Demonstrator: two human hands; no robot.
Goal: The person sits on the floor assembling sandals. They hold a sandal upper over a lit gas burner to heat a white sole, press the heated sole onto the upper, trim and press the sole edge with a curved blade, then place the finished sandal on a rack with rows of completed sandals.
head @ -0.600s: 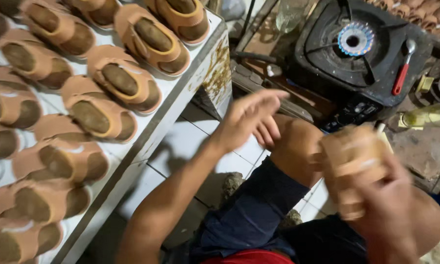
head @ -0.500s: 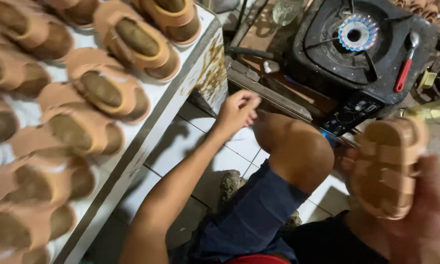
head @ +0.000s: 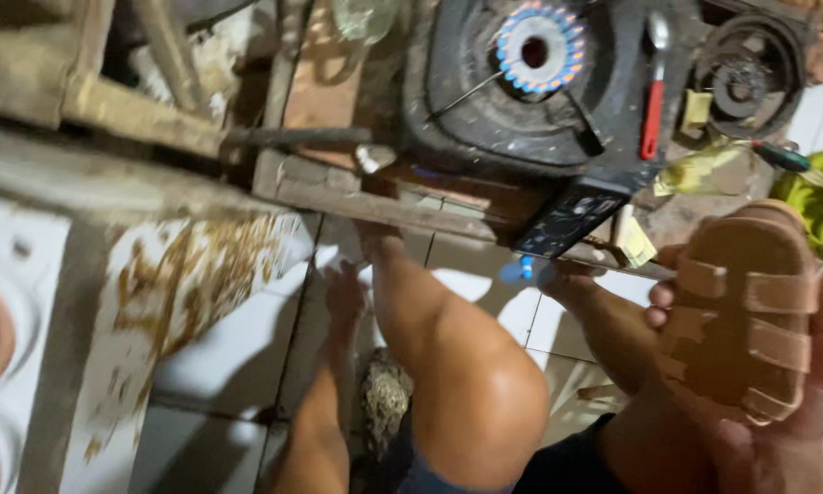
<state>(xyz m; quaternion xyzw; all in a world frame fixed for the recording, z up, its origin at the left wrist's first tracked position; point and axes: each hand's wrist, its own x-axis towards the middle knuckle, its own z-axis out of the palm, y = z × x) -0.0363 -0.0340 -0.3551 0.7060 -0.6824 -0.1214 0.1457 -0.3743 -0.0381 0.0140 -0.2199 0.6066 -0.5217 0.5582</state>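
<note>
Down low, the open room is a patch of pale tiled floor (head: 238, 348) between a white, glue-stained tabletop (head: 27, 265) edge at the left and a rough wooden plank (head: 384, 203) that runs across the frame under a black gas burner (head: 530, 82). The person's bare knee (head: 471, 393) fills most of that gap, so the free space is a narrow strip on either side of the leg. Behind the plank the burner's ring shows blue flame, with a red-handled spoon (head: 651, 101) lying beside it and clutter further right.

The left hand (head: 346, 297) is stretched down along the inner side of the knee toward the floor tiles. It is blurred and partly hidden by the leg; its fingers appear loosely extended, and whether they touch or hold anything cannot be told.

The right hand (head: 796, 402) is at the right edge, raised close to the camera. Its fingers (head: 660, 297) curl round the left side of a brown sandal (head: 745, 316) while the palm backs the other side, so the grip is closed on the sandal.

The sandal stands roughly upright, its long axis running top to bottom with a slight lean. One rounded end points up toward the cluttered bench, the other down into the palm. Its face with the three cross straps is turned toward the camera. It is held in the air, well apart from the tabletop at the left, and just right of the knee.
</note>
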